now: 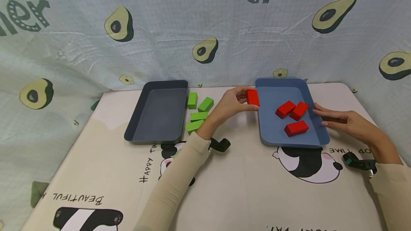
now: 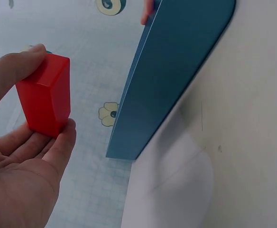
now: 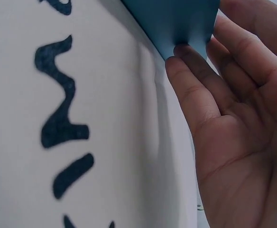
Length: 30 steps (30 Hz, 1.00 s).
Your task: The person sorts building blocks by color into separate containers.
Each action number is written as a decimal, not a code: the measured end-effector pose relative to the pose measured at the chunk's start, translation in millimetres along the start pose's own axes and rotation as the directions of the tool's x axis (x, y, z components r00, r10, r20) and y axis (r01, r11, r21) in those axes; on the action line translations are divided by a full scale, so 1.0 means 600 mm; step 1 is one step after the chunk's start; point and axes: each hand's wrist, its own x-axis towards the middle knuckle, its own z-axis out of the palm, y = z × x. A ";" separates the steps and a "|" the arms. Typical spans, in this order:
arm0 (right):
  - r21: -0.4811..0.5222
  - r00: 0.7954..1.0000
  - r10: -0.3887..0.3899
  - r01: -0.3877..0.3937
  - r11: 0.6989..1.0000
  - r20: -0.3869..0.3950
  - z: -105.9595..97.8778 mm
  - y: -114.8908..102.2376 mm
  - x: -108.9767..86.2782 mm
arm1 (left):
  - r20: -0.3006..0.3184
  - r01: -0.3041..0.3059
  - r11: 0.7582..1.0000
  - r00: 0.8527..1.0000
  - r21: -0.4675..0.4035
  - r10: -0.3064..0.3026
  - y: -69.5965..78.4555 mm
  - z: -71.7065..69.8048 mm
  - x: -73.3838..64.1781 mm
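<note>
My left hand (image 1: pixel 232 102) pinches a red block (image 1: pixel 253 97) between thumb and fingers, just off the left rim of the blue tray (image 1: pixel 266 131). In the left wrist view the same red block (image 2: pixel 46 95) is held upright, apart from the tray's side wall (image 2: pixel 162 76). Three more red blocks (image 1: pixel 296 128) lie inside the blue tray. At the tray's right side, my right hand (image 1: pixel 351 124) has its fingers stretched out against the outer wall. The right wrist view has the fingertips of the right hand (image 3: pixel 243 118) touching that wall (image 3: pixel 176 23).
A dark grey tray (image 1: pixel 157 113) with bare floor stands on the left. Several green blocks (image 1: pixel 199 116) lie beside its right edge. The tabletop (image 1: pixel 237 184) carries a printed cover with panda drawings, and an avocado-patterned cloth (image 1: pixel 173 27) hangs behind.
</note>
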 end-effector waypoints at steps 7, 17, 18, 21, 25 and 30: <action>0.008 1.000 0.006 -0.006 1.000 0.010 0.000 -0.003 -0.001 | 0.005 -0.036 0.999 0.999 0.018 0.036 0.002 0.011 -0.003; 0.018 1.000 -0.012 0.012 1.000 0.003 -0.001 -0.002 0.001 | 0.029 -0.052 0.998 0.998 0.023 0.052 0.004 0.017 -0.005; 0.018 1.000 -0.015 0.015 1.000 0.002 -0.001 -0.002 0.002 | 0.034 -0.053 0.998 0.998 0.025 0.052 0.005 0.018 -0.005; 0.015 1.000 -0.022 0.022 1.000 0.003 -0.002 -0.003 0.002 | 0.046 -0.054 0.998 0.998 0.042 0.052 0.004 0.020 -0.005; 0.016 1.000 -0.024 0.024 1.000 0.012 0.000 -0.005 0.000 | 0.060 -0.053 0.995 0.997 0.080 0.049 0.003 0.026 -0.006; 0.012 1.000 -0.022 0.022 1.000 0.011 0.001 -0.003 -0.002 | 0.090 -0.054 0.994 0.995 0.099 0.045 0.003 0.032 -0.008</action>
